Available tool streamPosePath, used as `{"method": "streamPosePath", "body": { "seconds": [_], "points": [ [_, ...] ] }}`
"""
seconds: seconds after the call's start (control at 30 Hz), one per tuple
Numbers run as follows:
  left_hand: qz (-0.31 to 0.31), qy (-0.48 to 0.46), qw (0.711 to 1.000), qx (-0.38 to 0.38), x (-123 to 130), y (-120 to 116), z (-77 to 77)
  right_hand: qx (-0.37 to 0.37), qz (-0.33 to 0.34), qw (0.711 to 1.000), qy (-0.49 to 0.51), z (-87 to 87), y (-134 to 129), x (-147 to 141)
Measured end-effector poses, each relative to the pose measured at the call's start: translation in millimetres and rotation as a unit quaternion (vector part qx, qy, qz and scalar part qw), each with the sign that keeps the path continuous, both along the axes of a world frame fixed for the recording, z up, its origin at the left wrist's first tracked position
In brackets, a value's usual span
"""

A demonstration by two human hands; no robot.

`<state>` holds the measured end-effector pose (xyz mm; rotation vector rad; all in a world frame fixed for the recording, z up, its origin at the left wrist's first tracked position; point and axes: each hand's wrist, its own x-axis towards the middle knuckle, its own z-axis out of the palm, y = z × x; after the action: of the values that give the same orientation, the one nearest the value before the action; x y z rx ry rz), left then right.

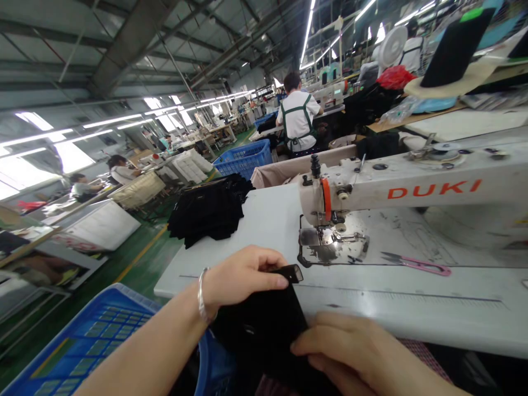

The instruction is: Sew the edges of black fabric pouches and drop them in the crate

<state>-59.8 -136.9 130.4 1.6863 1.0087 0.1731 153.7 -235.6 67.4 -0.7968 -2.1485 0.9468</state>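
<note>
A piece of black fabric [264, 319] hangs over the front edge of the sewing table, between my two hands. My left hand [247, 275], with a silver bangle at the wrist, pinches its upper edge near a small folded tab [293, 273]. Lower down, my right hand [342, 346] grips the right edge of the same fabric between thumb and fingers. Just beyond the tab is the needle area [330, 239] of the sewing machine [433, 181]. The fabric's lower part is dark and runs out of view.
Pink-handled thread snips [421, 264] lie on the white tabletop [412, 302]. A stack of black fabric pieces [210, 209] sits at the table's far left corner. Blue baskets [119, 308] stand at lower left and farther back. A person [299, 115] sits working ahead.
</note>
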Motion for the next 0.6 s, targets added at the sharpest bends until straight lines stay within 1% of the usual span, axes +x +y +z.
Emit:
{"method": "streamPosePath", "body": {
  "seconds": [0.03,0.07,0.1,0.13,0.17,0.23,0.3,0.37,0.4,0.47,0.53,0.6],
  "points": [
    [-0.045,0.054,0.997,0.038,2,13,-5.2,-0.004,0.005,1.0,-0.004,-7.8,3,-6],
    [-0.074,0.105,0.987,0.092,5,27,-14.6,0.002,-0.007,1.0,-0.019,-18.3,9,-11],
    [-0.078,0.134,0.98,0.125,10,41,-27.2,0.013,-0.024,0.998,-0.049,-30.9,18,-15],
    [-0.072,0.152,0.975,0.147,17,55,-42.0,0.053,-0.042,0.994,-0.092,-44.4,29,-17],
    [-0.062,0.168,0.969,0.169,24,69,-57.4,0.108,-0.08,0.979,-0.151,-57.6,43,-18],
    [-0.034,0.194,0.955,0.221,42,95,-85.2,0.134,-0.129,0.963,-0.194,-78.8,73,-14],
    [0.003,0.208,0.936,0.286,61,117,-104.3,0.162,-0.156,0.949,-0.219,-89.1,102,-5],
    [0.036,0.204,0.916,0.344,79,133,-114.9,0.193,-0.17,0.937,-0.237,-90.0,123,9],
    [0.046,0.198,0.908,0.367,86,138,-118.3,0.206,-0.172,0.932,-0.245,-88.8,130,17],
    [0.048,0.181,0.899,0.396,97,140,-124.4,0.229,-0.164,0.925,-0.255,-87.5,135,31],
    [0.04,0.164,0.895,0.413,99,132,-131.0,0.246,-0.15,0.922,-0.259,-90.3,130,41],
    [0.026,0.145,0.893,0.425,94,116,-137.4,0.257,-0.144,0.921,-0.257,-97.1,121,48]
  ]
}}
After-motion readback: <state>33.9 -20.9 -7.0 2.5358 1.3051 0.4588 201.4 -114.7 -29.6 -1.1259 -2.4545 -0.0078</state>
